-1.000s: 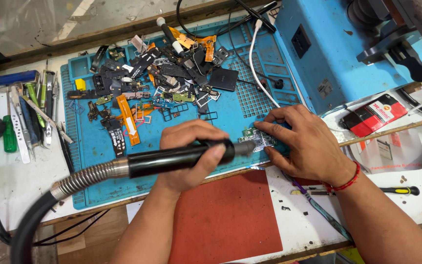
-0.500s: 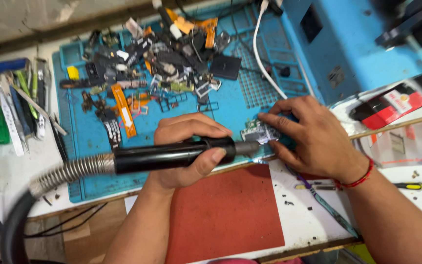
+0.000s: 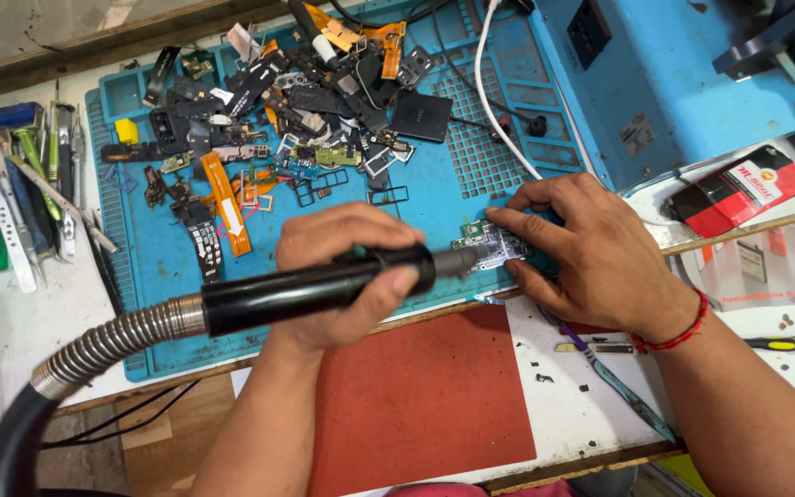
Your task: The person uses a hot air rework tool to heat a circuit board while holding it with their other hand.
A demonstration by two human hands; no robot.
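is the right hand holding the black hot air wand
No, the left hand grips the black wand, while the right hand presses down on the small circuit board on the blue mat.

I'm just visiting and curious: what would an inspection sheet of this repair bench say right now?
Surface: blue silicone work mat on a white bench, red rectangular pad in front.
Job's things: small green circuit board on the mat; black hot-air wand with ribbed metal hose, nozzle at the board.
Clutter: pile of small black and orange phone parts; tweezers and screwdrivers at the mat's left.
Hands: left hand grips the wand; right hand pins the board.
Cables: white cable across the mat.
Surroundings: blue metal machine housing; red packet.
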